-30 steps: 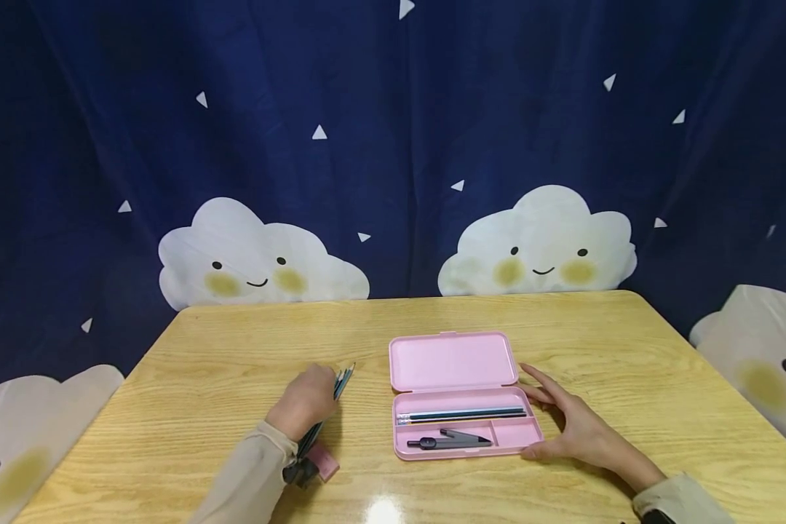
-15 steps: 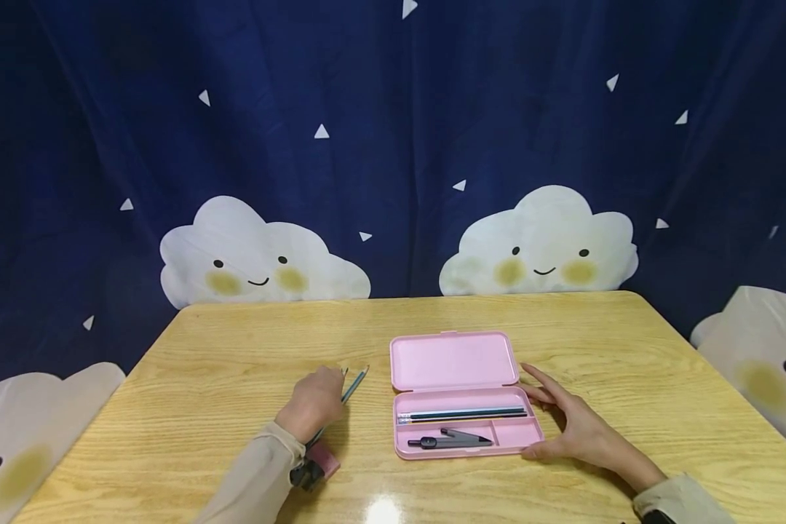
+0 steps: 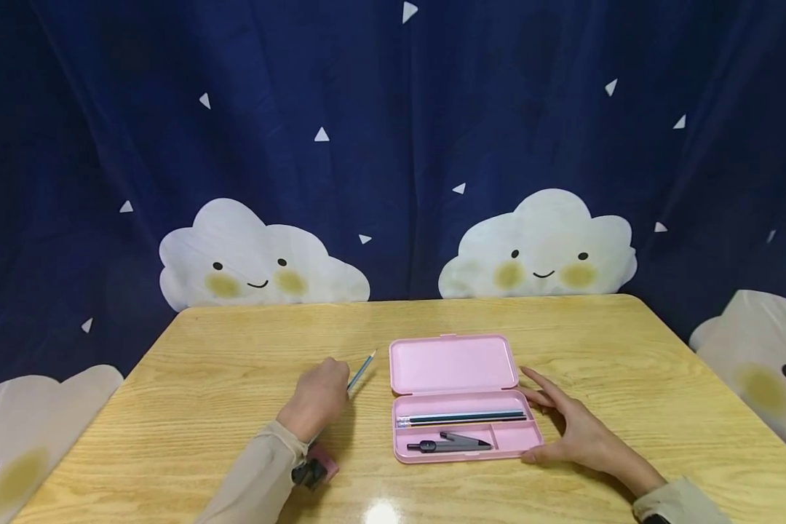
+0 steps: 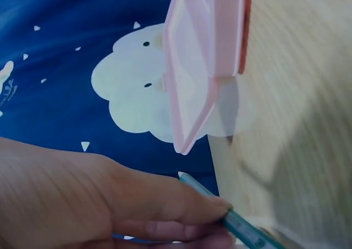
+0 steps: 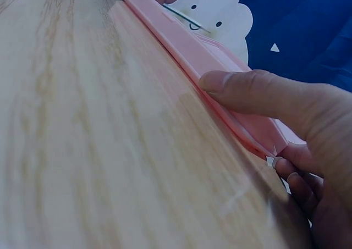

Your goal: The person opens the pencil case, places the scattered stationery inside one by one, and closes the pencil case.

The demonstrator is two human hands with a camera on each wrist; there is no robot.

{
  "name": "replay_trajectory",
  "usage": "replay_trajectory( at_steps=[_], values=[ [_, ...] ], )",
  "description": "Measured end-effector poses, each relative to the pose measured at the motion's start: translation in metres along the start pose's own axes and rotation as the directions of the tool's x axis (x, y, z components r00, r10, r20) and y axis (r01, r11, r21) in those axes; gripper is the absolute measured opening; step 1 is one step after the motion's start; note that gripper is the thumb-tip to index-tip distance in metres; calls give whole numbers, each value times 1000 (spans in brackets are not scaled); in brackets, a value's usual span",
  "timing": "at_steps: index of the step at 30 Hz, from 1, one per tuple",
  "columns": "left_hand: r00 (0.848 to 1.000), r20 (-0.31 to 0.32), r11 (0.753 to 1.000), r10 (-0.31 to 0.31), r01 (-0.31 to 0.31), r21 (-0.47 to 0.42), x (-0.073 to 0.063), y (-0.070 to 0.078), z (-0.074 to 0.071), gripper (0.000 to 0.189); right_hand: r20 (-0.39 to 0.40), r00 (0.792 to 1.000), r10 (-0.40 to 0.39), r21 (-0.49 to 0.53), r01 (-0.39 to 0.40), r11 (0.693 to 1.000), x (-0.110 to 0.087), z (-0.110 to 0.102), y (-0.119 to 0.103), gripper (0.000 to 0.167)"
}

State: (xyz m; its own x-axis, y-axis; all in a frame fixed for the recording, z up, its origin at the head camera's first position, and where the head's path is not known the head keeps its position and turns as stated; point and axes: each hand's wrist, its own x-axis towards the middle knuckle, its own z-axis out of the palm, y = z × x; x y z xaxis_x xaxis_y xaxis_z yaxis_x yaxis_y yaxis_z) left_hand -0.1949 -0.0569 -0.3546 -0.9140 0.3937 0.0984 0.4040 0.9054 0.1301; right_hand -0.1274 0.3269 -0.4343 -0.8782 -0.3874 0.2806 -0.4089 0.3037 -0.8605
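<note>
In the head view my left hand [image 3: 319,397] is over the table's left half, pinching a blue-green pencil [image 3: 362,371] whose tip points up and right. In the left wrist view thumb and fingers hold this pencil [image 4: 250,231]. The pink pencil case [image 3: 516,437] lies with its lid [image 3: 452,365] raised. Several pencils [image 3: 465,418] lie in its long back compartment; a grey drawing compass [image 3: 455,445] lies in the front one. My right hand [image 3: 579,435] holds the case's right end, thumb at the front corner, fingers behind. The small front-right compartment holds nothing.
A pink eraser [image 3: 323,462] lies on the wooden table [image 3: 236,349] below my left wrist, partly hidden by a black wrist device [image 3: 309,474]. Behind the table hangs a dark blue curtain [image 3: 393,145] with clouds.
The left hand has moved slightly right and up. Several pencils showed by it earlier; now one held pencil sticks out farther, toward the case. The right hand and case stay put.
</note>
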Motion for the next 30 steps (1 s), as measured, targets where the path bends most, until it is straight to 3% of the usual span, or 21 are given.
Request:
replay_trajectory(
  at_steps=[9, 15, 21, 25, 30],
  values=[
    [998, -12, 996, 63, -62, 57, 8, 14, -11, 29, -19, 1000, 19, -31, -20, 999, -1, 0, -2, 113],
    [990, -10, 985, 141, -139, 97, 16, 30, -17, 25, -19, 1000, 21, -33, -22, 999, -1, -1, -2, 113],
    [966, -33, 954, 257, -248, 170, 23, 54, -17, 22, -7, 1000, 7, -10, -7, 1000, -1, -1, 0, 112],
    [952, -7, 924, 307, -296, 240, 27, 71, -17, 20, -4, 1000, 4, -16, -4, 1000, 0, 1, 0, 112],
    [920, 3, 880, 392, -375, 291, 30, 91, -12, 15, -8, 1000, -12, -15, 12, 1000, 0, 1, 1, 112]
  ],
)
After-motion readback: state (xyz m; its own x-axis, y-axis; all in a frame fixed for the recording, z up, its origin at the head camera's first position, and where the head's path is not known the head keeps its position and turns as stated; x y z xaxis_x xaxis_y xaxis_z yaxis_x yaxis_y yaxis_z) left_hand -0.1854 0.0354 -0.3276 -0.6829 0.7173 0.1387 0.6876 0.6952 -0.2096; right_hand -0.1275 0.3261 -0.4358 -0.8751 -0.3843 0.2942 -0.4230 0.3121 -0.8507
